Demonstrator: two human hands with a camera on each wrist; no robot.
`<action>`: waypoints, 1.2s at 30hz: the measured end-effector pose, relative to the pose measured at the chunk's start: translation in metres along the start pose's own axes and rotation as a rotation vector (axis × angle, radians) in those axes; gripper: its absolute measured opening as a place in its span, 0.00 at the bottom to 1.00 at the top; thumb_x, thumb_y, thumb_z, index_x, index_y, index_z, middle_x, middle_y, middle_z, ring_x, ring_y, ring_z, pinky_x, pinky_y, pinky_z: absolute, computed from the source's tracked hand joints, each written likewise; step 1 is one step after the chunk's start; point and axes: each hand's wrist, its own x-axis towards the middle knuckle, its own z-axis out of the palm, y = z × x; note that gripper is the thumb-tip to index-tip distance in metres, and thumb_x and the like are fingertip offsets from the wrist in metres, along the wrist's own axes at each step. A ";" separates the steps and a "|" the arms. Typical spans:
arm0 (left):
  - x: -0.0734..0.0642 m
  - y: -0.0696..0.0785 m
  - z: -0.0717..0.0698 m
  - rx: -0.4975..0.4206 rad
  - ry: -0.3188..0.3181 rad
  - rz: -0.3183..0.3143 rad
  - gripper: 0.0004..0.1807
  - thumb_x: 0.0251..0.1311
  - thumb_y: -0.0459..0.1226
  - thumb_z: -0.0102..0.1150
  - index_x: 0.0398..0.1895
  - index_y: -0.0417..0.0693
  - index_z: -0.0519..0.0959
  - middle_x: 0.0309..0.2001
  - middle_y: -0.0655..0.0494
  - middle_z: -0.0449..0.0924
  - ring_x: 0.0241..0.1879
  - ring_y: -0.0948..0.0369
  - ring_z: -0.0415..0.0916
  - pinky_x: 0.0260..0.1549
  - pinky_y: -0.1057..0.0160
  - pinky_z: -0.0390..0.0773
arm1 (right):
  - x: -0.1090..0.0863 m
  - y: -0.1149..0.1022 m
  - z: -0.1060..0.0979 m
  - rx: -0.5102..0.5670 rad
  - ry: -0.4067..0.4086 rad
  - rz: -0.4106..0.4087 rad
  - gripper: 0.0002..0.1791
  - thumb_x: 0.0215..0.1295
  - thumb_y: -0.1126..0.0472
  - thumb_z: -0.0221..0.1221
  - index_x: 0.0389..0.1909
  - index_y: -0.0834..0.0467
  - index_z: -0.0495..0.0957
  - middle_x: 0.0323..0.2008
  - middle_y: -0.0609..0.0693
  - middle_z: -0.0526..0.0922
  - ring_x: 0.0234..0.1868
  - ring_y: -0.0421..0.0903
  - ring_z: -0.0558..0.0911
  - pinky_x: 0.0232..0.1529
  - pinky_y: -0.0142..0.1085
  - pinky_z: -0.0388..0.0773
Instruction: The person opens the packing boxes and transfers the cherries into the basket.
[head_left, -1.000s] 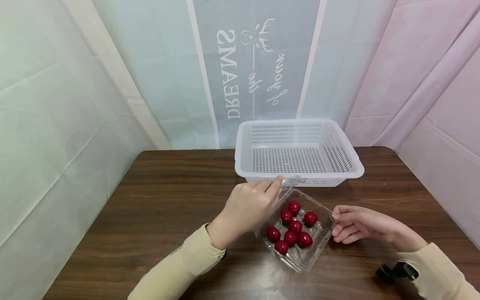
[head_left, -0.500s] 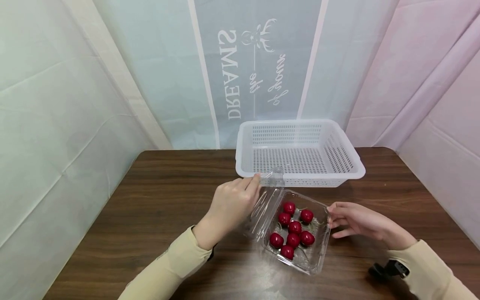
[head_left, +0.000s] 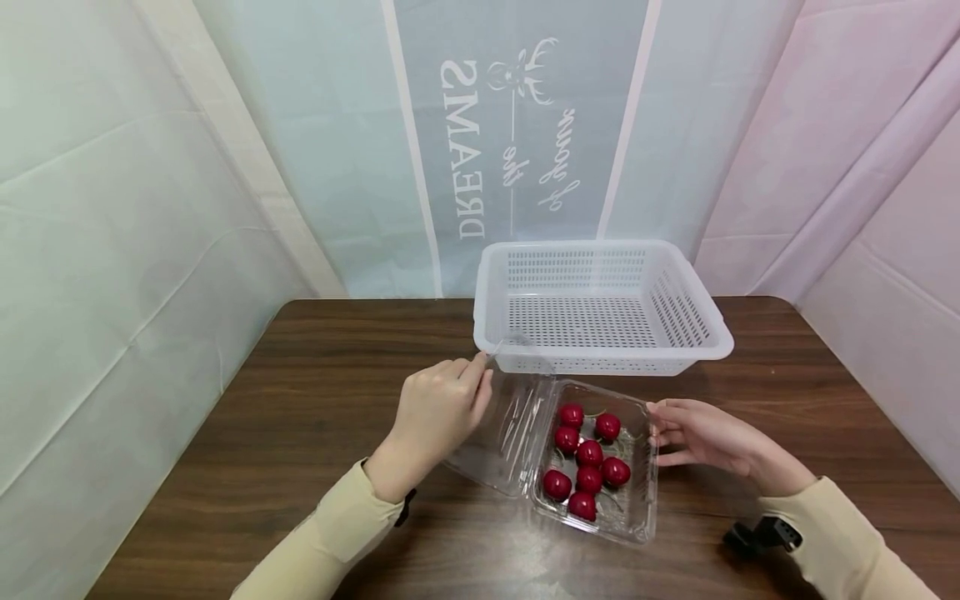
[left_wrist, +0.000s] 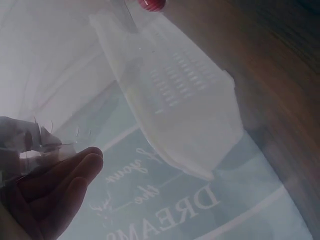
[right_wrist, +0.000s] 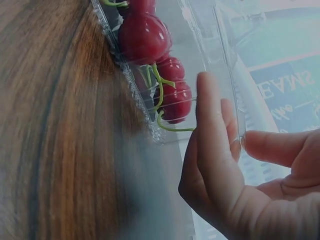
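Here the left hand (head_left: 435,408) pinches the clear lid (head_left: 498,450) by its edge, while the right hand's (head_left: 705,435) thumb and fingers clamp the box (head_left: 636,502) wall. The cherries (head_left: 589,453) sit inside, between both hands' fingers; the basket (head_left: 600,365) stands just past the left fingertips. Looks like lid-opening; next seems to call for laying the lid flat, box steadied.

Both arms (head_left: 337,525) reach forward, the left hand (head_left: 432,408) pinching with curled fingers (left_wrist: 75,182), the right hand (head_left: 712,437) gripping.
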 end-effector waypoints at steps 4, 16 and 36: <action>-0.006 -0.004 0.000 -0.016 -0.009 -0.037 0.08 0.54 0.38 0.59 0.33 0.45 0.84 0.19 0.58 0.79 0.17 0.61 0.75 0.12 0.65 0.71 | 0.001 0.000 0.001 0.013 0.004 -0.008 0.11 0.75 0.54 0.43 0.40 0.57 0.68 0.33 0.45 0.74 0.40 0.41 0.79 0.49 0.44 0.79; -0.020 -0.013 -0.003 -0.008 -0.049 -0.132 0.09 0.53 0.37 0.55 0.17 0.48 0.75 0.11 0.60 0.66 0.10 0.60 0.66 0.07 0.64 0.61 | 0.002 0.002 0.003 0.122 -0.038 -0.097 0.06 0.72 0.63 0.46 0.46 0.57 0.68 0.39 0.45 0.75 0.42 0.40 0.79 0.51 0.41 0.78; -0.036 -0.022 -0.009 0.018 -0.209 -0.243 0.18 0.51 0.38 0.59 0.09 0.51 0.65 0.08 0.63 0.57 0.07 0.64 0.53 0.06 0.66 0.52 | 0.011 0.003 0.002 0.145 -0.071 -0.142 0.12 0.71 0.68 0.45 0.53 0.59 0.64 0.40 0.45 0.77 0.43 0.39 0.80 0.53 0.43 0.77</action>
